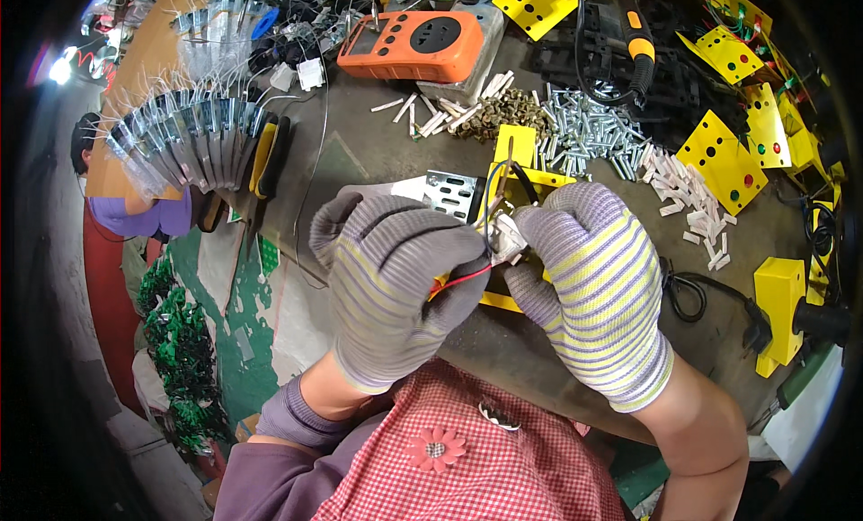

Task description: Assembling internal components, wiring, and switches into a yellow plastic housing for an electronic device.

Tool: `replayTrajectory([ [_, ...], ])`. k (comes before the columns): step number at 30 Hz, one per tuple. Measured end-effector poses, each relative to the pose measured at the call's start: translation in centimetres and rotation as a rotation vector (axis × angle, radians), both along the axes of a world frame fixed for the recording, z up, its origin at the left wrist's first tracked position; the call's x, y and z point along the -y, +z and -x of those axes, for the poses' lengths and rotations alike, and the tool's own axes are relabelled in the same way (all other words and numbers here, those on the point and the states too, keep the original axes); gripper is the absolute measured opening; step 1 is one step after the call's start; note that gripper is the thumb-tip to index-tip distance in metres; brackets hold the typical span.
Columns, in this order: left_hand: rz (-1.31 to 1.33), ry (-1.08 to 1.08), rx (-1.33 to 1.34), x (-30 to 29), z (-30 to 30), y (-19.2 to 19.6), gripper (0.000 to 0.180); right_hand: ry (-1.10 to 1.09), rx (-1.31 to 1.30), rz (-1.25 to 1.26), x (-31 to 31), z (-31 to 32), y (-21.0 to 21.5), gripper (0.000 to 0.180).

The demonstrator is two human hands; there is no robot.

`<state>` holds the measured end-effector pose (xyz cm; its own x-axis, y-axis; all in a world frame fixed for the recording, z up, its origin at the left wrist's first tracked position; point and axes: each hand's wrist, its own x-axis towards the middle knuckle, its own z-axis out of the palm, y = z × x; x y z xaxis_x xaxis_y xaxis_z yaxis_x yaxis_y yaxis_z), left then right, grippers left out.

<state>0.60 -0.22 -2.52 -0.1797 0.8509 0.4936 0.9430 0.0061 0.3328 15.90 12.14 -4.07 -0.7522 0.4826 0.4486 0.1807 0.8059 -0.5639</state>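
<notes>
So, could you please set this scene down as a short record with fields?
Left grip: gloved, fingers curled; a red wire shows beside the thumb, exact hold hidden
Right grip: gloved, fingertips by a small white part
Behind the hands: yellow housing, with a perforated metal plate to its left
Loose parts: silvery screws, short white pieces
Instrument: orange meter at the far side
Right side: yellow plates with holes

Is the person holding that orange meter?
No, the orange meter lies farther away, apart from the left hand and right hand, which are close together at the yellow box.
</notes>
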Motion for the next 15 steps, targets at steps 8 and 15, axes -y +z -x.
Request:
replayTrajectory([
  [8,-0.047,0.009,0.012,0.5,-0.6,-0.4,0.023,-0.005,-0.027,-0.007,0.1,-0.1,0.0,0.043],
  [15,-0.030,0.033,-0.257,-0.2,-0.7,0.3,0.025,-0.006,-0.018,0.006,0.2,-0.1,0.0,0.043],
])
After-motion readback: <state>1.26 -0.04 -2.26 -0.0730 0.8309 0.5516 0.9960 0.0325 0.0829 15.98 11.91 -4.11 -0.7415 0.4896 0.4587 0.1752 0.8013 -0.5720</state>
